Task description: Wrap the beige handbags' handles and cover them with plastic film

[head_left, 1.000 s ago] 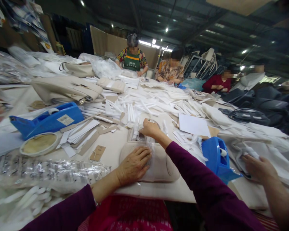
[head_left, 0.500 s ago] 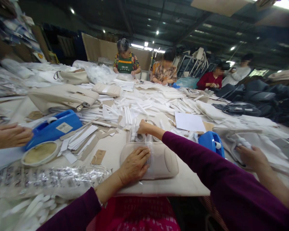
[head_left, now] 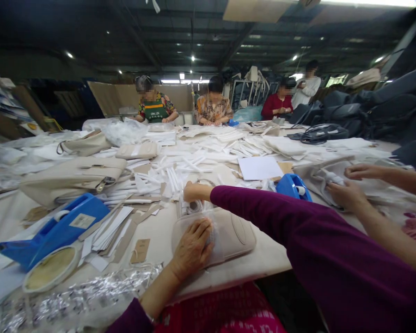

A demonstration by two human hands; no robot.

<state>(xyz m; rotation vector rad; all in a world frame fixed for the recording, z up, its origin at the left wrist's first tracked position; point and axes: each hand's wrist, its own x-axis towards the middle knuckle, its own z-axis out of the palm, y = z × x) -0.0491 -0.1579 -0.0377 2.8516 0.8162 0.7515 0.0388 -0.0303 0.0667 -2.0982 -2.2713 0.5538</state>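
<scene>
**Two hands at the beige pouch: position and grip**

1. Locate the beige pouch [head_left: 234, 233]. It lies flat on the table [head_left: 266, 256], near its front edge and directly ahead of you. Clear film [head_left: 189, 209] covers its left end and bunches up just beyond its far edge.

2. Check your left hand [head_left: 193, 243]. It rests palm down on the left end of the pouch, with the fingers spread apart and flat on the film. It clamps nothing.

3. Check your right hand [head_left: 193, 190]. It reaches across from the right in a purple sleeve [head_left: 298, 222] and sits just beyond the pouch, at the far end of the bunched film. The fingers are curled together into a fist (what they pinch cannot be told from this view).

4. Note the surroundings:
   - A blue tape dispenser [head_left: 55, 229] stands to the near left, with a round tin [head_left: 50, 274] just in front of it.
   - A brown tag [head_left: 140, 250] lies between the tin and the pouch.
   - A second blue dispenser [head_left: 293, 186] stands to the right, behind your sleeve.
   - Loose white strips [head_left: 180, 173] cover the table beyond your right hand, and a white sheet [head_left: 259, 167] lies to their right.
   - A co-worker's hands [head_left: 346, 195] work on pale fabric at the far right, well apart from yours.
</scene>
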